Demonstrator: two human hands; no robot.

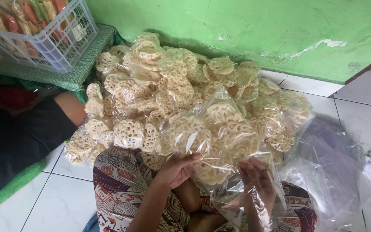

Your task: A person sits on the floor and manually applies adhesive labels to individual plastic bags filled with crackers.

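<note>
A clear plastic bag (220, 141) filled with pale, lacy round crackers is held up over my lap. My left hand (177, 170) supports the bag from its lower left side, fingers curled against the plastic. My right hand (257, 180) grips the loose open end of the bag at the lower right, seen partly through the plastic. Behind it, a big pile of similar filled cracker bags (172, 81) lies on the floor against the green wall (258, 25).
A white plastic crate (61, 43) of colourful snack packs sits on a green mat (82, 68) at the upper left. Another person's dark-sleeved arm (26, 129) lies at the left. Empty clear bags (331, 163) lie on the white tiled floor (357, 107) at the right.
</note>
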